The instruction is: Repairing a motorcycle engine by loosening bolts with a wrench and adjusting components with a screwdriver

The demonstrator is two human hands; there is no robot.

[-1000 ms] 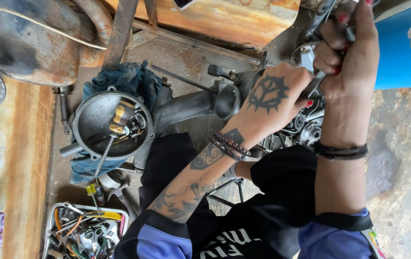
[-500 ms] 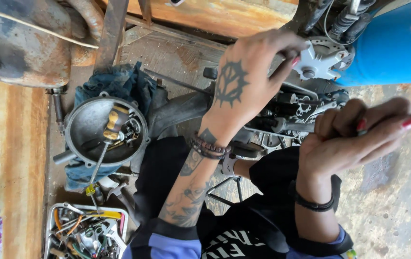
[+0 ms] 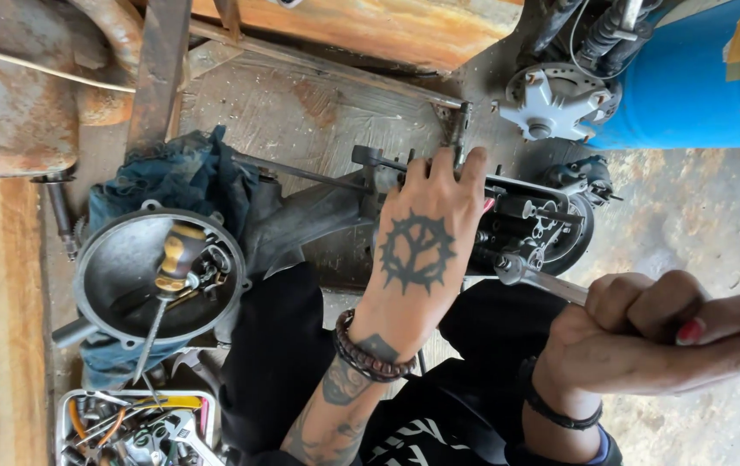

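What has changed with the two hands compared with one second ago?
The right hand came down from the upper assembly to the lower right and now grips a wrench handle on the dark engine part. The left hand moved a little toward the middle and presses flat on that part. The round metal cover with the screwdriver in it, and the tool tray, stayed in place.

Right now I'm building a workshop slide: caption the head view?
Left hand braces a small engine while right hand grips a wrench on it.
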